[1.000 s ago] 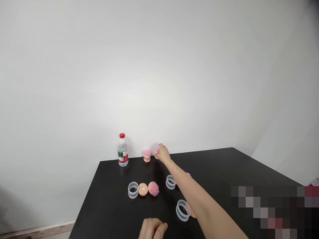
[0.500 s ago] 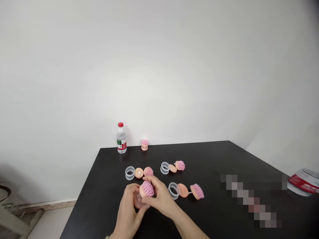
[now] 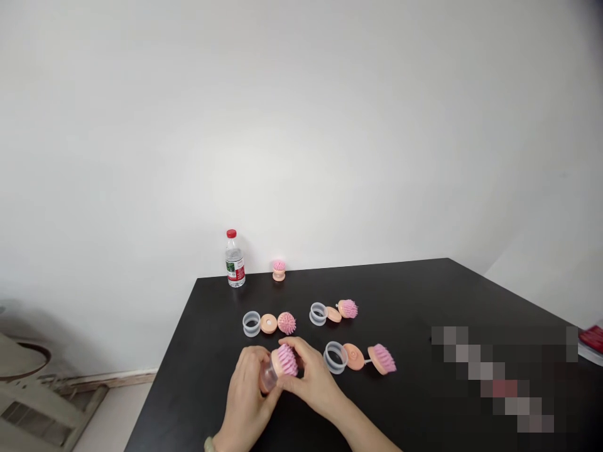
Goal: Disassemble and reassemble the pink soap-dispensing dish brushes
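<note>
Low at the front of the table, both my hands are closed around a small scrubbing brush. My left hand [image 3: 249,392] wraps the clear brush body [image 3: 268,376]. With thumb and fingers, my right hand [image 3: 313,376] grips the peach rim of the pink-bristled brush head [image 3: 286,361], which tilts to the right. Whether head and body are fully joined I cannot tell. Just beyond my hands lie a clear ring [image 3: 251,324], a peach round cap [image 3: 268,324] and a pink brush head [image 3: 287,323]. Right of my right hand are another clear ring [image 3: 335,358], a peach cap [image 3: 353,356] and a brush head [image 3: 382,359].
Farther back on the black table [image 3: 391,285] lie a third ring [image 3: 318,314], cap [image 3: 333,314] and brush head [image 3: 348,309]. A water bottle [image 3: 235,260] and a whole brush [image 3: 279,271] stand near the wall. A red-and-white object [image 3: 592,342] shows at the right edge.
The brush in my hands has turned, so its bristles point more to the right and more of the clear body shows. The view has shifted slightly; the parts on the table lie as before.
</note>
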The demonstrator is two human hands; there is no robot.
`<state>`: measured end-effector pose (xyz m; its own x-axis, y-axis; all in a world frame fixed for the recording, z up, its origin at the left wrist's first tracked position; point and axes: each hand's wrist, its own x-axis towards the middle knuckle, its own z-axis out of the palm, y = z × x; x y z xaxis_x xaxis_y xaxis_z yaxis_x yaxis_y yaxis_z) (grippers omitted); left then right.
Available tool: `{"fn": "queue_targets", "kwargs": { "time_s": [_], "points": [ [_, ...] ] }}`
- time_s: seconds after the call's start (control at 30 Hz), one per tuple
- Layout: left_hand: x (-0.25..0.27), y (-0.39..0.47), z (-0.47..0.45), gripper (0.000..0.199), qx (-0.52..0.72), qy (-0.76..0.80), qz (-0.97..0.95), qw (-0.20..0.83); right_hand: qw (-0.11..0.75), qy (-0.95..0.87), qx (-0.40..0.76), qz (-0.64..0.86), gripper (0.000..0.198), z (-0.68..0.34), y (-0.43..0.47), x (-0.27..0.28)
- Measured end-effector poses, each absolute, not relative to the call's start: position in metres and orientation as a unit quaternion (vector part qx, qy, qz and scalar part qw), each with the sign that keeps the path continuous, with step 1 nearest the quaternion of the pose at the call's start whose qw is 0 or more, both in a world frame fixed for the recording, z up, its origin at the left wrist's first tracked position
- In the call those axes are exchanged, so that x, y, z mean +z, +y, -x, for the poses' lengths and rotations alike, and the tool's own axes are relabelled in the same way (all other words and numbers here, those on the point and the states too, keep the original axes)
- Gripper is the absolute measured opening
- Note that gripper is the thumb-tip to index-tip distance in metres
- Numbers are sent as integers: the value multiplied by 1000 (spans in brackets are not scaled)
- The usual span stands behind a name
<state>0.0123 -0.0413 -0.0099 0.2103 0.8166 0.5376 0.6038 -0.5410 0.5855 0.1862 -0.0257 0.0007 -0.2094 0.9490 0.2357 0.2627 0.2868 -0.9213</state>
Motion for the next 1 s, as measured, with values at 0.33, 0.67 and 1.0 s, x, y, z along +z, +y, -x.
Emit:
{"fn": "queue_targets", "kwargs": {
  "time_s": [0.33,0.67,1.0],
  "points": [
    [0,-39,-9,30,384,491,-754,206,426,-735,364,382,37,-192,-35,15],
    [-2,-37,-7,23,385,470,-775,174,417,-690,395,439,64,-195,-31,5],
    [-6,-34,-5,19,392,455,-793,99,405,-679,429,438,79,-194,-32,8]
  ]
}}
